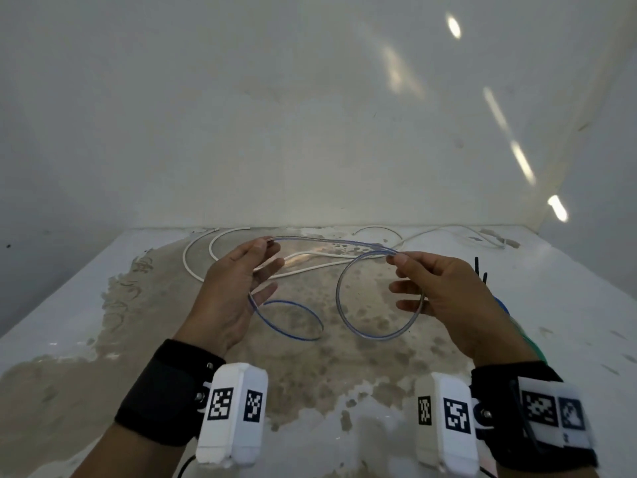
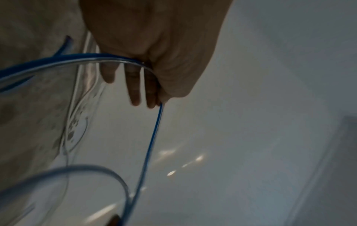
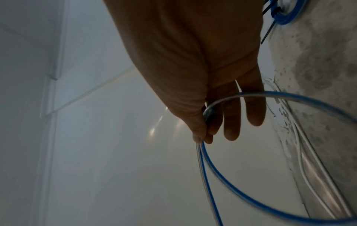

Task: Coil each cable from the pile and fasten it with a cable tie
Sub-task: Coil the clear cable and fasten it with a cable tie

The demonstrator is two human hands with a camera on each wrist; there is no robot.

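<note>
Two hands are holding one clear, blue-striped cable [image 1: 331, 243] at mid-frame, above the stained table [image 1: 568, 322]. We are pinching its upper span with the left hand [image 1: 234, 288] between thumb and forefinger, other fingers loosely extended; the right hand [image 1: 444, 291] is pinching two strands the same way. One loop is hanging below each hand. White cables [image 1: 200, 257] are lying behind, upper centre; black cable ties [image 1: 479, 269] are showing at the right.

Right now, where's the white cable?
Head view: the white cable lies on the table at the far edge by the wall, behind the left hand and the clear blue-striped cable.
</note>
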